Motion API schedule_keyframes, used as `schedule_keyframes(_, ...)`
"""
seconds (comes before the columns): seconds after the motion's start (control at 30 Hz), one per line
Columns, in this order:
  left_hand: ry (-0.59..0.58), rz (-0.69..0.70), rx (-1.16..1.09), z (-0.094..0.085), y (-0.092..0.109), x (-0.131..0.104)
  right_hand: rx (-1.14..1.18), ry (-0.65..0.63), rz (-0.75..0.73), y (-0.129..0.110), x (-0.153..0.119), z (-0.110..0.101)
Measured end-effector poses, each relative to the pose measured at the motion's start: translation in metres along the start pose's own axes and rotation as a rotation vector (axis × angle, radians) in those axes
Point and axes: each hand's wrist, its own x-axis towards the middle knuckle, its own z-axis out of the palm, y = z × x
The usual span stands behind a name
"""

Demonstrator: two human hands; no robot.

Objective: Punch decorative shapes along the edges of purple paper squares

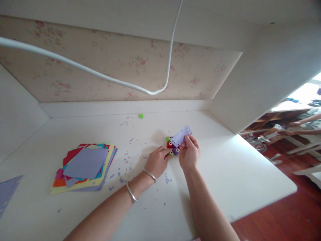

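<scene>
In the head view a strip of light purple paper (181, 136), with small holes and notches along its edges, is pinched between the thumb and fingers of my right hand (190, 152). Under and beside the paper sits a tight cluster of small craft punches with eyes: a red punch (169, 145), a purple punch (176, 151) and green ones. My left hand (157, 161) has its fingers closed at the near green punch (171, 153), partly hiding it. Two silver bangles circle the left wrist.
A stack of coloured paper (85, 164) lies on the left of the white table (220, 187). Purple paper bits (126, 161) are scattered about the middle. One green punch (141, 115) stands near the back. A white cable (100, 76) hangs across above; another person's arm (307, 119) shows far right.
</scene>
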Motion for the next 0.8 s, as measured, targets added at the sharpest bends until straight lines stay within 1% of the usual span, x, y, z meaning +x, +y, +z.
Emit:
schedule_keyframes(0.17,0.031,-0.033,0.016,0.012,0.003,0.007,0.028,0.092,-0.041,-0.001,0.007,-0.003)
schedule_keyframes(0.3,0.036,-0.045,0.034,0.016,0.005,0.01,0.027,0.136,-0.076,-0.006,0.015,-0.008)
schedule_keyframes(0.4,0.035,-0.051,0.047,0.018,0.007,0.01,0.052,0.131,-0.081,-0.008,0.015,-0.009)
schedule_keyframes(0.5,0.031,-0.059,0.065,0.021,0.01,0.012,0.089,0.106,-0.044,-0.008,0.013,-0.007)
schedule_keyframes(0.6,0.026,-0.067,0.086,0.024,0.014,0.012,0.072,0.075,-0.025,-0.006,0.011,-0.006)
schedule_keyframes(0.7,0.019,-0.071,0.112,0.02,0.018,0.012,0.049,0.029,-0.018,-0.002,0.008,-0.006)
schedule_keyframes(0.8,0.023,-0.092,0.157,0.002,0.011,0.013,0.066,-0.023,0.019,0.0,0.003,-0.004)
